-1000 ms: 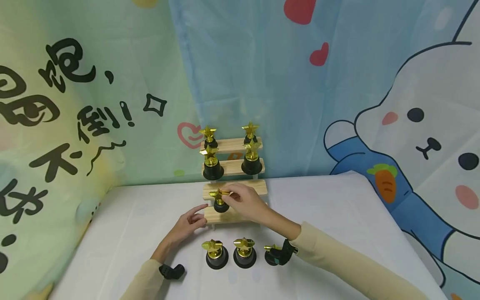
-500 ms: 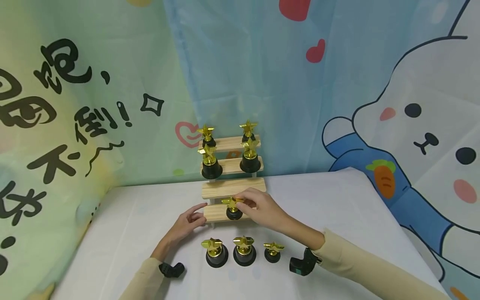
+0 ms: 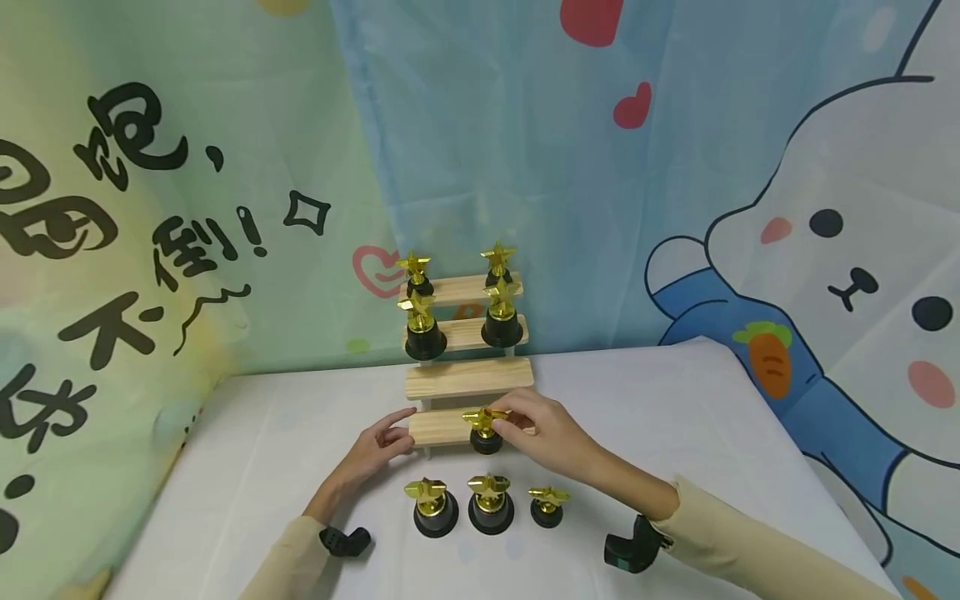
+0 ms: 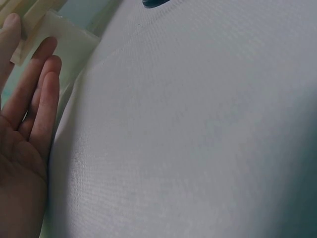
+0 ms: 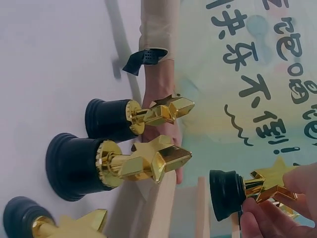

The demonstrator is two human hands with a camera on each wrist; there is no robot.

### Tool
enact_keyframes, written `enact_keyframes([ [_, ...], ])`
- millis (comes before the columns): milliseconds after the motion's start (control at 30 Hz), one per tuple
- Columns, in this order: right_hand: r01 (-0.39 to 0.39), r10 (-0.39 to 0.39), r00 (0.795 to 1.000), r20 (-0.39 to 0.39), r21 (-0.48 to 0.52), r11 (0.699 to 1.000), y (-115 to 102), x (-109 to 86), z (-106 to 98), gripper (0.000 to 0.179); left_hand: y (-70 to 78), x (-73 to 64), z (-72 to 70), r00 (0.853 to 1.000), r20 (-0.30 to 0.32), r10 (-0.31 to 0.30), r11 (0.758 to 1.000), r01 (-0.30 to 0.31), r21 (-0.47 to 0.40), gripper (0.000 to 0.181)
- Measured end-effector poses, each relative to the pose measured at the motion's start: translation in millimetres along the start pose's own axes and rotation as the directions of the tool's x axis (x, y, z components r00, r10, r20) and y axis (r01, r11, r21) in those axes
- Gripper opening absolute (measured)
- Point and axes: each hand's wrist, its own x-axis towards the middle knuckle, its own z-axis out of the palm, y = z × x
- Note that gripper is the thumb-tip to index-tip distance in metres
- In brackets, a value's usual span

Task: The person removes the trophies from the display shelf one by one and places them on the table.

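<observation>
My right hand [image 3: 551,429] pinches a small gold star trophy [image 3: 485,440] with a black base by its star. The trophy is upright over the front edge of the lowest step [image 3: 438,427] of a wooden tiered stand; contact with the step cannot be told. In the right wrist view, thumb and fingers [image 5: 252,220] hold the trophy's [image 5: 225,196] star and neck. My left hand [image 3: 382,442] is at the left end of that lowest step, fingertips touching or beside it. In the left wrist view, the left hand's fingers [image 4: 44,104] extend nearly straight beside the stand.
Two larger trophies [image 3: 426,337] [image 3: 502,327] stand on the second step from the top, two smaller ones [image 3: 420,285] [image 3: 498,273] on the top step. The third step [image 3: 468,378] is bare. Three trophies [image 3: 435,517] [image 3: 491,512] [image 3: 547,511] stand in a row on the white tablecloth [image 3: 300,417].
My right hand has carried the trophy rightward and nearer to me, from the stand's left side towards its right half. My left hand keeps its place at the lowest step.
</observation>
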Motion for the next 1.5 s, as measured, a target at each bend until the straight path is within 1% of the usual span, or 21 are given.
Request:
enact_keyframes([
  [133,0.0,0.0,1.0,-0.004,-0.003,1.0,3.7,-10.2,-4.3,0.021,-0.8,-0.8,1.1,1.0,-0.002,-0.003,1.0,0.003,-0.006,0.059],
  [333,-0.037,0.038,0.999,-0.015,0.005,0.999,10.0,-26.7,-12.6,0.015,0.3,-1.1,2.7,1.0,0.011,-0.001,1.0,0.001,-0.01,0.06],
  [467,-0.068,0.068,0.998,-0.011,0.004,0.998,14.4,-34.2,-19.3,0.015,0.3,-1.8,2.5,1.0,0.006,0.003,1.0,-0.003,-0.002,0.059],
  [567,-0.075,0.075,0.997,-0.016,0.001,0.997,17.7,-38.5,-23.5,0.017,0.2,-2.3,2.3,1.0,-0.002,-0.012,1.0,0.012,-0.001,0.06],
  [733,-0.085,0.085,0.995,-0.044,-0.015,0.996,19.2,-47.7,-32.8,0.015,0.2,-1.5,2.5,1.0,0.004,-0.031,1.0,0.031,0.004,0.059],
  [933,-0.116,0.114,0.991,-0.073,-0.03,0.993,21.2,-61.7,-45.0,0.012,2.2,-1.4,2.9,0.999,0.008,-0.031,0.999,0.031,0.011,0.059],
  [1000,-0.116,0.112,0.99,-0.081,-0.039,0.993,23.1,-67.0,-48.4,0.013,2.4,-1.1,2.6,1.0,0.008,-0.026,1.0,0.026,0.007,0.059],
  [1167,-0.11,0.105,0.99,-0.097,-0.048,0.993,27.0,-79.7,-54.6,0.012,1.8,-0.5,1.2,1.0,0.014,0.008,1.0,-0.008,-0.005,0.059],
  [1267,-0.119,0.115,0.988,-0.1,-0.039,0.992,27.9,-86.5,-57.3,0.011,1.0,-0.1,0.6,1.0,0.014,0.012,1.0,-0.012,-0.002,0.058],
  [1400,-0.173,0.17,0.982,-0.088,-0.028,0.985,30.3,-96.7,-58.9,0.011,0.3,-0.4,0.7,1.0,0.012,0.008,1.0,-0.008,0.006,0.058],
  [1500,-0.232,0.23,0.97,-0.074,-0.011,0.973,34.5,-105.2,-57.7,0.013,0.8,-1.4,1.7,1.0,0.006,0.003,1.0,-0.003,0.01,0.057],
])
